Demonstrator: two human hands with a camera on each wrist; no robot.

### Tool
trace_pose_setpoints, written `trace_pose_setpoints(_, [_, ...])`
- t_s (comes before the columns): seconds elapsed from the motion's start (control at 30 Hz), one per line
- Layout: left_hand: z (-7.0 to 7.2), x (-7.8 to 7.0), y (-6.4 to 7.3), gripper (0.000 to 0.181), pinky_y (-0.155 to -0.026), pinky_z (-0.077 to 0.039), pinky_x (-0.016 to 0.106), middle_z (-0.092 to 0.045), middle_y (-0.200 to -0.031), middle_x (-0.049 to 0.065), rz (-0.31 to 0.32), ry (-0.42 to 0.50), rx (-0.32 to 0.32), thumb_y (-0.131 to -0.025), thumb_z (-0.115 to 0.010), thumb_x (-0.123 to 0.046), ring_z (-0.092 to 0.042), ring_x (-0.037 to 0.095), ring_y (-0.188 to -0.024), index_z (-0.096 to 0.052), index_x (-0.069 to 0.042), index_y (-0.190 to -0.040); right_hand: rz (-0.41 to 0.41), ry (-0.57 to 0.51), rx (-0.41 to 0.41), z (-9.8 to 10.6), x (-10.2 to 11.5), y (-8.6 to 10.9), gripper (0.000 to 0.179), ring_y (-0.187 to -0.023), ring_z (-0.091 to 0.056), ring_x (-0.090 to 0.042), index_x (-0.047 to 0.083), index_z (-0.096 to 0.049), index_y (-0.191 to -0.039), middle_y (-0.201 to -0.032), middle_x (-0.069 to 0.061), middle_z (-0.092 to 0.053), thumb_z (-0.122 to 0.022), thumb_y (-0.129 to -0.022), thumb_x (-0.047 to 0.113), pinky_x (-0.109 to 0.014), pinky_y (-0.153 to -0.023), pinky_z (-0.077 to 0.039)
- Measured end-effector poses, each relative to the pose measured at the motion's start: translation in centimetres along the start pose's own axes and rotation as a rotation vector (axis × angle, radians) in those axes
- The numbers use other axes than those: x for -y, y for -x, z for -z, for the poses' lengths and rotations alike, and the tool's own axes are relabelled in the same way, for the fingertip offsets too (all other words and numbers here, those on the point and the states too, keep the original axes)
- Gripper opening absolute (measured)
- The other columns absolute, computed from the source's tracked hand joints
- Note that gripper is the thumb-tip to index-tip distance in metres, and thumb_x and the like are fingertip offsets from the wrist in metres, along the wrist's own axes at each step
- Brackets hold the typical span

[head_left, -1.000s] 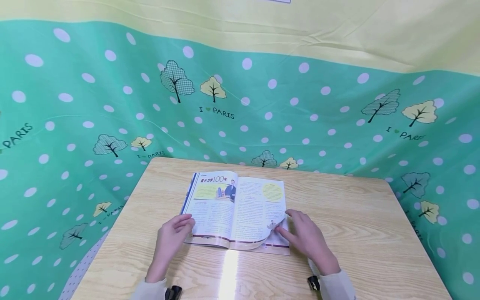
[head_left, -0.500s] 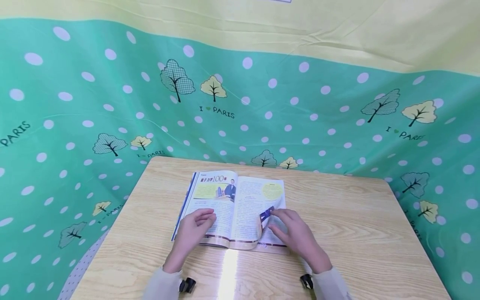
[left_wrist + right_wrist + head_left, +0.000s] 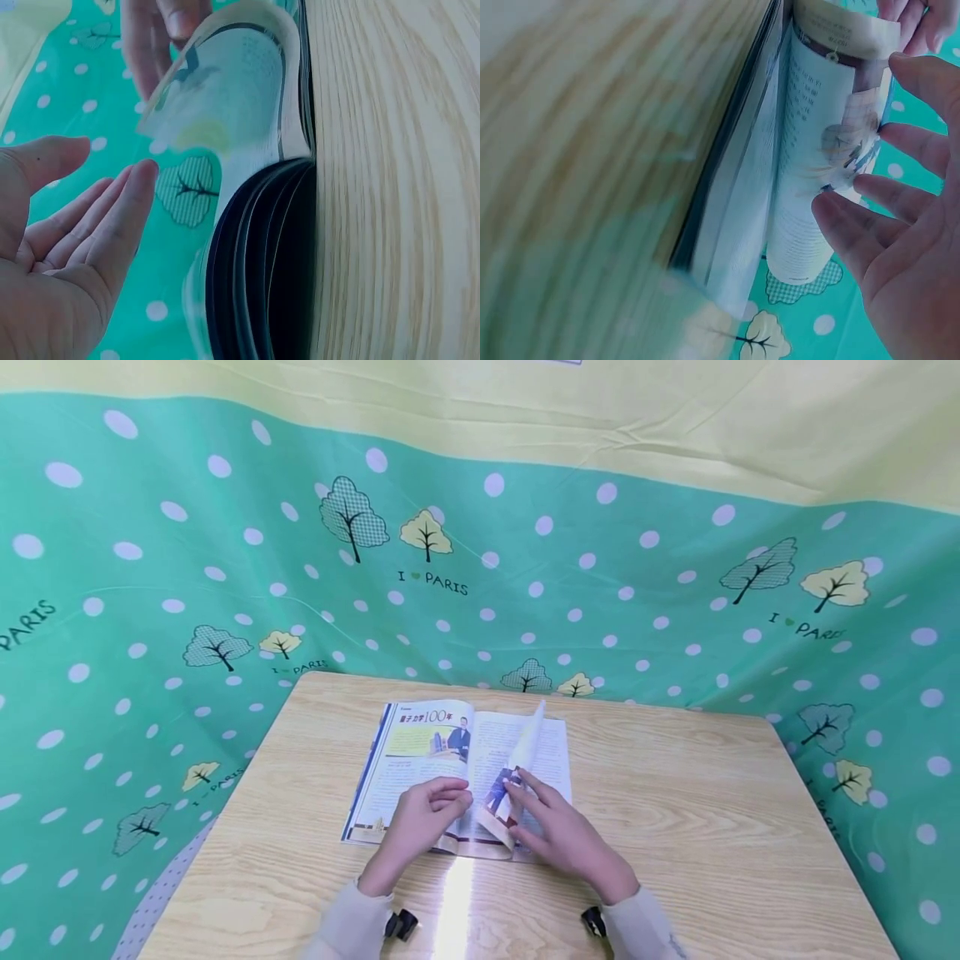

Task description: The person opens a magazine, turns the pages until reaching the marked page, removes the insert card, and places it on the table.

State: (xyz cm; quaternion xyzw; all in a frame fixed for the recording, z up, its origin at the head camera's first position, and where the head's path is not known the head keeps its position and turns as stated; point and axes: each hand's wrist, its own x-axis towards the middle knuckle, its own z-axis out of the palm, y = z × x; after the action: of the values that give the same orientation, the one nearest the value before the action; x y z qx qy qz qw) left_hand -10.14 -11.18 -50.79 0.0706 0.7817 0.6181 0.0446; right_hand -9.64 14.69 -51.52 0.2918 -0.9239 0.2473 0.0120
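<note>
An open magazine (image 3: 408, 781) lies on the table, its spine running away from the person. One right-side page (image 3: 825, 142) stands lifted and curled toward the spine. My right hand (image 3: 558, 831) touches the back of that page with spread, fairly straight fingers, the thumb near the page's lower edge in the right wrist view. My left hand (image 3: 427, 818) hovers over the lower part of the magazine near the spine, thumb and fingers apart with nothing between them in the left wrist view. Part of the left page is hidden behind it.
The wooden table (image 3: 675, 793) extends on both sides of the magazine. A green dotted curtain (image 3: 585, 593) with printed trees hangs behind the table and along its sides. A bright light reflection falls on the tabletop in front of the magazine.
My right hand has moved left, carrying the page from a bent lower corner to a raised curl. My left hand has moved right from the left page's edge toward the spine.
</note>
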Motion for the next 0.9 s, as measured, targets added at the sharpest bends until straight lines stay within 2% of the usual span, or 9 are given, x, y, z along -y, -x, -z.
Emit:
trace_pose_setpoints(0.17, [-0.7,0.0,0.1,0.033,-0.078,-0.060,0.026,-0.074,-0.103,0.013,0.001,-0.022,0.073,-0.094,-0.072,-0.016,-0.073,0.023,-0.091,-0.067,0.005,-0.119,0.017,0.021,0.004,-0.1,0.4,-0.3,0.065,-0.141,-0.037,-0.030,0.022,-0.039,-0.155,-0.163,-0.005,-0.025,-0.064,-0.098,0.041,-0.048,-0.106,-0.045])
trace_pose_setpoints(0.23, [-0.9,0.0,0.2,0.034,-0.076,-0.060,0.024,-0.074,-0.100,0.011,0.002,-0.001,0.091,-0.093,-0.073,-0.018,-0.073,0.021,-0.088,-0.068,0.003,-0.118,0.019,0.025,-0.003,-0.1,0.5,-0.3,0.065,-0.141,-0.038,-0.030,0.021,-0.040,-0.155,-0.163,-0.006,-0.026,-0.064,-0.098,0.040,-0.048,-0.106,-0.045])
trace_pose_setpoints(0.37, [-1.1,0.1,0.2,0.030,-0.072,-0.061,0.027,-0.074,-0.096,0.013,0.028,0.029,0.091,-0.092,-0.072,-0.010,-0.074,0.024,-0.084,-0.068,0.005,-0.118,0.009,0.025,-0.007,0.0,0.6,-0.3,0.065,-0.140,-0.039,-0.030,0.022,-0.039,-0.155,-0.163,-0.006,-0.027,-0.065,-0.098,0.040,-0.048,-0.106,-0.045])
trace_pose_setpoints(0.43, [-0.9,0.1,0.2,0.028,-0.070,-0.062,0.030,-0.073,-0.095,0.017,0.045,0.043,0.080,-0.091,-0.071,-0.003,-0.073,0.030,-0.082,-0.067,0.008,-0.117,-0.001,0.024,-0.006,0.0,0.7,-0.3,0.066,-0.140,-0.039,-0.030,0.022,-0.038,-0.156,-0.163,-0.006,-0.027,-0.065,-0.098,0.040,-0.048,-0.105,-0.046])
trace_pose_setpoints(0.57, [-0.1,0.1,0.3,0.028,-0.070,-0.062,0.031,-0.073,-0.094,0.019,0.066,0.060,0.038,-0.090,-0.070,0.001,-0.073,0.036,-0.082,-0.066,0.010,-0.116,-0.019,0.030,-0.005,0.1,0.6,-0.1,0.069,-0.139,-0.041,-0.032,0.020,-0.036,-0.156,-0.161,-0.010,-0.030,-0.065,-0.097,0.041,-0.049,-0.106,-0.045])
trace_pose_setpoints(0.77, [2.1,0.4,1.0,0.028,-0.068,-0.061,0.028,-0.074,-0.092,0.015,0.080,0.086,-0.052,-0.087,-0.075,-0.001,-0.073,0.030,-0.078,-0.069,0.004,-0.114,-0.023,0.039,-0.008,0.3,0.2,0.1,0.069,-0.139,-0.040,-0.033,0.016,-0.037,-0.156,-0.159,-0.014,-0.033,-0.065,-0.098,0.039,-0.049,-0.110,-0.041])
trace_pose_setpoints(0.9, [3.5,0.6,1.4,0.027,-0.069,-0.062,0.028,-0.074,-0.091,0.015,0.097,0.095,-0.109,-0.086,-0.074,0.002,-0.073,0.027,-0.076,-0.070,0.005,-0.112,-0.018,0.046,-0.012,0.3,-0.1,0.3,0.069,-0.140,-0.039,-0.033,0.014,-0.038,-0.155,-0.158,-0.015,-0.033,-0.066,-0.097,0.038,-0.048,-0.111,-0.040])
